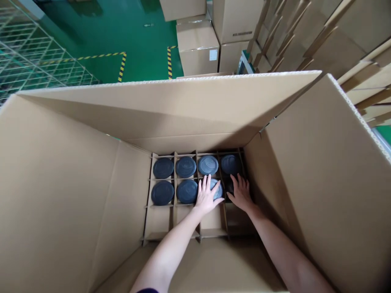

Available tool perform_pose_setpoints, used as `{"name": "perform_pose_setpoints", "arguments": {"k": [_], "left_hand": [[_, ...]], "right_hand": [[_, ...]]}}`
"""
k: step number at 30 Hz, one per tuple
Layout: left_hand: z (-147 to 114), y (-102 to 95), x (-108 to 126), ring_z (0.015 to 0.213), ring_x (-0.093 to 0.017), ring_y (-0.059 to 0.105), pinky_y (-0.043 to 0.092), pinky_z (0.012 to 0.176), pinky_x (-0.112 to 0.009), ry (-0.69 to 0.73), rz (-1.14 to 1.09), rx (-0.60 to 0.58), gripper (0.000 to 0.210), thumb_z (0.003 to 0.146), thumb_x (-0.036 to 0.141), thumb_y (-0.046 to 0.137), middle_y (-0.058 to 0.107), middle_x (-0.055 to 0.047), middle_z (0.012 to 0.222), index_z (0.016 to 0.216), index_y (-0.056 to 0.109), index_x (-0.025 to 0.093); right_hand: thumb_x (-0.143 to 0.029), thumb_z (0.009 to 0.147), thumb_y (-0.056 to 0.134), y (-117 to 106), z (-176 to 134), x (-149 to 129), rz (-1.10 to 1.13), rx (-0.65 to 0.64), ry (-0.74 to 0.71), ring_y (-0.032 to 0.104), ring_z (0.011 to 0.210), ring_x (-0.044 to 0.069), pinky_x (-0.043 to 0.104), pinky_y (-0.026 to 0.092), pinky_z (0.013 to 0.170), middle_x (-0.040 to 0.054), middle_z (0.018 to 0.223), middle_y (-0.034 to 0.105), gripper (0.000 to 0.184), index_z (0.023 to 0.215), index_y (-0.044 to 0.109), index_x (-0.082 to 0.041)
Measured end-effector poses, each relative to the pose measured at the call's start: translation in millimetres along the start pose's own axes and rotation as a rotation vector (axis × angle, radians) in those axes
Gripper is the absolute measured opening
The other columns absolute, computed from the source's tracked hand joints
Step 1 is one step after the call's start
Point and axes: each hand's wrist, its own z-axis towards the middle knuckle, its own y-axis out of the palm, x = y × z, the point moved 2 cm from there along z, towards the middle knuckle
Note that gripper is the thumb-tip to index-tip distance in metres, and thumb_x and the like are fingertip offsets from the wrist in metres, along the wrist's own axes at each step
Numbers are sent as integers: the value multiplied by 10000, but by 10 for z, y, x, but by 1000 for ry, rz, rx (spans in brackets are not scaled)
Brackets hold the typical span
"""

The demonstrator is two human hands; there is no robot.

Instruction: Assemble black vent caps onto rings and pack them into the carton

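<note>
Both hands are deep inside a large cardboard box (pixel 189 110), over a grid of cardboard dividers (pixel 174 191). My left hand (pixel 208 196) lies with fingers spread on a dark grey round lid (pixel 217 189), which it partly covers. At the right column my right hand (pixel 242 193) rests with its fingers apart over a black round top (pixel 229 186), mostly hidden in shadow and under the hand. Several more dark oval-looking tops fill the two far rows, among them one at the back (pixel 208 165) and one at the left (pixel 163 193).
The nearest row of compartments (pixel 158 219) shows bare cardboard. Tall box walls rise on all sides. Beyond are stacked cartons (pixel 198 44), folded cardboard (pixel 305 36), a wire mesh cage (pixel 36 53) and a green floor (pixel 137 36) with yellow-black tape (pixel 122 67).
</note>
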Motion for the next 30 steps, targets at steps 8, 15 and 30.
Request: {"name": "perform_pose_setpoints", "arguments": {"k": [8, 15, 30], "left_hand": [[73, 110, 52, 1495, -343, 81, 99, 1175, -699, 25, 44, -10, 584, 974, 490, 432, 137, -136, 1616, 1510, 277, 317], [60, 62, 84, 1489, -373, 65, -60, 1073, -837, 238, -58, -118, 528, 980, 484, 431, 330, -13, 1565, 1481, 306, 374], [129, 252, 183, 1492, -369, 12, 163, 1149, -722, -69, 52, 34, 694, 959, 523, 443, 68, -242, 1600, 1526, 225, 186]], "right_hand": [[-92, 844, 501, -21, -134, -267, -144, -32, 10, 274, 1402, 410, 648, 146, 1140, 235, 1549, 290, 693, 1516, 335, -136], [-97, 921, 398, 79, -286, -185, -41, 28, 89, 260, 1441, 350, 514, 357, 1113, 159, 1613, 186, 794, 1583, -31, -193], [-514, 983, 358, 425, -412, -47, -81, -54, 77, 91, 1493, 347, 551, 212, 1171, 228, 1611, 100, 794, 1563, 90, -43]]}}
